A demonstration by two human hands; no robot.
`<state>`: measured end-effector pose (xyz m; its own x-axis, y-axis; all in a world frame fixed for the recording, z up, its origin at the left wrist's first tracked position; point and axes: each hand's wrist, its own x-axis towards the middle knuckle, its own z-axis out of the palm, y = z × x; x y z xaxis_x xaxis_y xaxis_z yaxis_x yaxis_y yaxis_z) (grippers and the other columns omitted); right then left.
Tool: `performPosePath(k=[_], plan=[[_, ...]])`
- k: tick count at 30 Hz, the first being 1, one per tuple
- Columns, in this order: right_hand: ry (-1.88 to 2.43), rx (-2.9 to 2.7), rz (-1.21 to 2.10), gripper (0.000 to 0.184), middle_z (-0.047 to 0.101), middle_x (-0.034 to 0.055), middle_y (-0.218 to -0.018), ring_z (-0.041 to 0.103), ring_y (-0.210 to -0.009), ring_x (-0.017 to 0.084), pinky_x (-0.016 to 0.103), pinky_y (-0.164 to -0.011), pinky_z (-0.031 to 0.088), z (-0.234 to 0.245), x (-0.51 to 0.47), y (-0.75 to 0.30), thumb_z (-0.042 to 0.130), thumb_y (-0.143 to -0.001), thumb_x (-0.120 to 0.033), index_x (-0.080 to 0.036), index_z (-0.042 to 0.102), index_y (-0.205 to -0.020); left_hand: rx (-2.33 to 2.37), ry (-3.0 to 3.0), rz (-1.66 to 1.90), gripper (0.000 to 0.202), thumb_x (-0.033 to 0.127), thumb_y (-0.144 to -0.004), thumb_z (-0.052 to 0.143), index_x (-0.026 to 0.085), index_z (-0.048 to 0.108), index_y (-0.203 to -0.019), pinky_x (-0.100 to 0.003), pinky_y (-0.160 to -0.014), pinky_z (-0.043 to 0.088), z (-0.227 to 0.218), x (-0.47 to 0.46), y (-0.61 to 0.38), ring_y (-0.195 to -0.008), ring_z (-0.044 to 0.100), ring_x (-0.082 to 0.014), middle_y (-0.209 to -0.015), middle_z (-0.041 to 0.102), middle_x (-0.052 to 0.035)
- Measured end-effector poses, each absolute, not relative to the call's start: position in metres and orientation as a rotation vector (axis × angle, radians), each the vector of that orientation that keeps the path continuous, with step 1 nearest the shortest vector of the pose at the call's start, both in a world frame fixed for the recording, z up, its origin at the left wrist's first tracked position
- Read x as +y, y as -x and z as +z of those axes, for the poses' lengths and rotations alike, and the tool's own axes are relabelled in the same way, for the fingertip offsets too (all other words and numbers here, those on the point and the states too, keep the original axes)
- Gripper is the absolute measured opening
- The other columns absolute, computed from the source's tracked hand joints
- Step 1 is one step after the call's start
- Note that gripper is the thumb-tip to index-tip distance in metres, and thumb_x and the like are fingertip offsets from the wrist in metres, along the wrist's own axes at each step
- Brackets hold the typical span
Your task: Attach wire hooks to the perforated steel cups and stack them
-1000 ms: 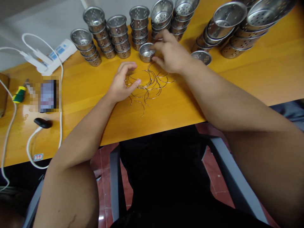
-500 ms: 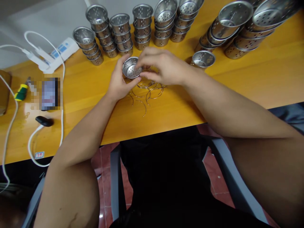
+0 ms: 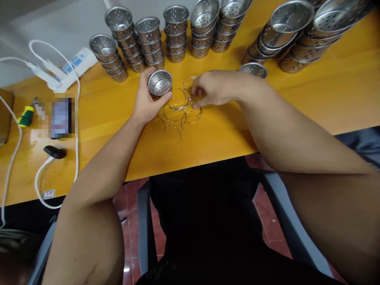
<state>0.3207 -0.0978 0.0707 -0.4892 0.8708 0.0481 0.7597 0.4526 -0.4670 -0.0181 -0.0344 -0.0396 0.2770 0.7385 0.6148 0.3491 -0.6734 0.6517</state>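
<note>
One hand (image 3: pixel 212 88) has moved from cup (image 3: pixel 160 84) to wires (image 3: pixel 181 107).

At the lower left of the frame, a small white sticker (image 3: pixel 49 194) with a blue border sits at the front edge of the wooden table (image 3: pixel 101 114). It bears a red two-digit number: the first digit is 3, the second looks like 9 or possibly 7. At the upper left, the white power strip (image 3: pixel 88 57) carries a blue-and-white label (image 3: pixel 77 60) whose print is too small to read.
</note>
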Motion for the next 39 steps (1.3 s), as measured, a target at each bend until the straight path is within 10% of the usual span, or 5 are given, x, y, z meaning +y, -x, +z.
performPosePath(k=[7, 14, 23, 31, 39], plan=[[1.455, -2.687, 0.423, 0.02, 0.09, 0.0111, -0.114, 0.087, -0.113, 0.04, 0.048, -0.099, 0.064, 0.098, -0.113, -0.291, 0.079, -0.107, -0.007, -0.027, 0.083, -0.109, 0.876, -2.171, 1.235, 0.117, 0.087, -0.09, 0.103, 0.04, 0.046, -0.18, -0.067, -0.146, 0.061, -0.042, -0.036, 0.018, -0.167, 0.07, -0.045, -0.184, 0.061, -0.0166], [1.218, -2.527, 0.442, 0.019, 0.084, 0.0077, -0.103, 0.075, -0.092, 0.032, 0.047, -0.092, 0.061, 0.079, -0.101, -0.298, 0.088, -0.094, -0.02, -0.031, 0.073, -0.098, 0.972, -2.106, 1.302, 0.115, 0.075, -0.083, 0.112, 0.041, 0.053, -0.175, -0.069, -0.148, 0.06, -0.022, -0.052, 0.006, -0.168, 0.07, -0.0452, -0.179, 0.067, -0.0151], [1.036, -2.0, 0.454, 0.024, 0.081, 0.0046, -0.107, 0.066, -0.094, 0.03, 0.047, -0.095, 0.057, 0.087, -0.094, -0.309, 0.081, -0.114, -0.046, -0.037, 0.065, -0.1, 1.08, -2.246, 1.334, 0.099, 0.084, -0.077, 0.113, 0.041, 0.066, -0.153, -0.074, -0.133, 0.066, -0.009, -0.058, 0.006, -0.144, 0.077, -0.0441, -0.153, 0.077, -0.0118], [0.887, -1.733, 0.79, 0.038, 0.079, -0.0058, -0.091, 0.06, -0.067, 0.024, 0.046, -0.062, 0.048, 0.072, -0.082, -0.301, 0.09, -0.108, -0.07, -0.041, 0.065, -0.108, 0.998, -2.25, 1.345, 0.093, 0.086, -0.081, 0.106, 0.044, 0.065, -0.153, -0.076, -0.129, 0.067, -0.004, -0.064, 0.005, -0.14, 0.078, -0.043, -0.151, 0.079, -0.0103], [0.776, -1.853, 0.709, 0.034, 0.078, 0.0004, -0.092, 0.069, -0.081, 0.029, 0.046, -0.078, 0.058, 0.081, -0.097, -0.294, 0.088, -0.111, -0.067, -0.038, 0.072, -0.104, 0.973, -2.222, 1.35, 0.097, 0.092, -0.082, 0.104, 0.044, 0.058, -0.153, -0.071, -0.121, 0.072, -0.011, -0.059, 0.004, -0.133, 0.083, -0.0412, -0.148, 0.081, -0.01]])
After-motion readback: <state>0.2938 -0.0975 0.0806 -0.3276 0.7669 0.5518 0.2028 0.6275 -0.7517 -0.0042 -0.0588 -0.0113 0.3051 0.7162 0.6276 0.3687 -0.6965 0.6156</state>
